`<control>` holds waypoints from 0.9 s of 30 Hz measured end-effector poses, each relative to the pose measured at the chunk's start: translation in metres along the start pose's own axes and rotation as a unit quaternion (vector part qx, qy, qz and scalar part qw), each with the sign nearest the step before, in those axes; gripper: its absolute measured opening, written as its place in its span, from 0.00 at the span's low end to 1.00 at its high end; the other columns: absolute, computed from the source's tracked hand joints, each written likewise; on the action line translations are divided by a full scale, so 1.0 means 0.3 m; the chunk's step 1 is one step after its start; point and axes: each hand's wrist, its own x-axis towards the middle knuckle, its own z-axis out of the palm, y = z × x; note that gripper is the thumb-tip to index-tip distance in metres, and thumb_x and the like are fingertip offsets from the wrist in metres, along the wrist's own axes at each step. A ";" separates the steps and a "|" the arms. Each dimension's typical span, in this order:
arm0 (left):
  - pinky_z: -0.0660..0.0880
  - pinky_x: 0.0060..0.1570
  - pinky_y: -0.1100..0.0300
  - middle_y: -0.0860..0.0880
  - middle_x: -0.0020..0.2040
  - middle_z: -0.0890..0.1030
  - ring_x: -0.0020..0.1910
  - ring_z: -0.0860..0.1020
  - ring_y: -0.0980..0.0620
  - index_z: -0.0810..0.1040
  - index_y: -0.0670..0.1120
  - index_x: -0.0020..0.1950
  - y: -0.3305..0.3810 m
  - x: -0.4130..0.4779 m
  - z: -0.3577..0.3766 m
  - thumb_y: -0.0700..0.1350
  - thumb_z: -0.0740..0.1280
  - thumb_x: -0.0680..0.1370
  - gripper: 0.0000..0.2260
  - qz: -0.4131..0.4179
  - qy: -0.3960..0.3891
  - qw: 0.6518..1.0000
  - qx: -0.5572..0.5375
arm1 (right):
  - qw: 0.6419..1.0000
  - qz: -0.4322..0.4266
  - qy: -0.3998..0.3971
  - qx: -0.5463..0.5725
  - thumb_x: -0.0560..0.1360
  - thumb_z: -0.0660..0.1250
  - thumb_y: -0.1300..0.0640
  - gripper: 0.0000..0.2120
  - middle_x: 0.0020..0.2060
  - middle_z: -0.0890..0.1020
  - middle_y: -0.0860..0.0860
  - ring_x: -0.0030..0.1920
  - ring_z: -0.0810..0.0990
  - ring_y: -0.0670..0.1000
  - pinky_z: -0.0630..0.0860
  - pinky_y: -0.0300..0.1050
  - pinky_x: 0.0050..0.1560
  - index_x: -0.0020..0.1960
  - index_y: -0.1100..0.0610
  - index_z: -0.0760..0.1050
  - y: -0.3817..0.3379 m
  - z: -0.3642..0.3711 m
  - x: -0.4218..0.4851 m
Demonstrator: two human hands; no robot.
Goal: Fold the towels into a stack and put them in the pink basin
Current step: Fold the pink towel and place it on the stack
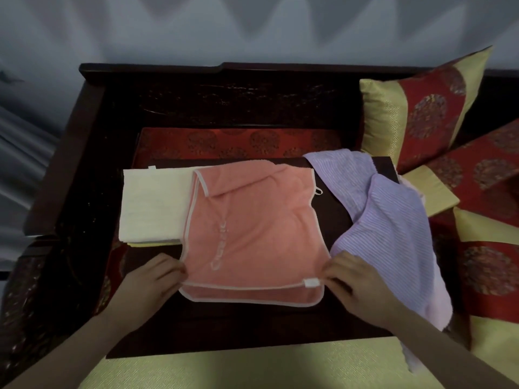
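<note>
- left hand (153,279): its grip is closed, fingers pinching the near-left corner of the coral towel (252,234); forearm enters from the lower left.
- right hand (355,279): its grip is closed, fingers pinching the near-right corner of the same towel, just beside a small white tag (311,282) on the hem.
- coral towel: pink-orange with white piping, lying across the middle of the bench (252,332); near edge doubled, showing two parallel hems; far edge turned over loosely; pale lettering runs along the cloth, too blurred to read; a small loop (318,191) shows at its far-right corner.
- cream towel (153,204): folded into a neat rectangle, lying flat on the left part of the bench; its right edge sits under the coral towel; a thin layer of another cloth shows beneath its near edge.
- lilac towel (393,220): ribbed, unfolded and rumpled, on the right part of the bench, draped over the right edge and hanging down; touches the right hand's side.
- bench: dark wood, low, set on a red and gold seat cushion (238,143).
- red and gold pillows (427,108): propped and piled to the right, against the dark carved wooden frame (224,91).
- pink basin: not visible in this view.
</note>
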 end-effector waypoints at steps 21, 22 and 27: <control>0.75 0.36 0.64 0.57 0.48 0.77 0.49 0.73 0.60 0.78 0.55 0.43 -0.046 -0.005 0.132 0.56 0.61 0.72 0.09 -0.014 -0.113 0.993 0.010 | 0.990 0.091 -0.096 0.043 0.73 0.64 0.48 0.10 0.49 0.77 0.42 0.46 0.76 0.41 0.77 0.39 0.46 0.50 0.51 0.77 0.046 0.198 -0.059; 0.74 0.36 0.64 0.56 0.47 0.78 0.49 0.74 0.60 0.77 0.55 0.43 -0.046 -0.001 0.134 0.55 0.60 0.72 0.08 -0.001 -0.118 0.993 0.030 | 0.991 0.083 -0.095 0.030 0.73 0.64 0.49 0.09 0.50 0.77 0.42 0.46 0.76 0.41 0.77 0.40 0.46 0.50 0.51 0.77 0.047 0.201 -0.059; 0.72 0.35 0.63 0.54 0.43 0.77 0.46 0.73 0.56 0.77 0.52 0.41 -0.038 0.007 0.121 0.50 0.59 0.73 0.08 0.013 -0.102 0.993 0.062 | 0.994 0.062 -0.088 -0.023 0.74 0.63 0.52 0.05 0.46 0.77 0.42 0.44 0.75 0.40 0.76 0.42 0.42 0.48 0.50 0.77 0.034 0.198 -0.044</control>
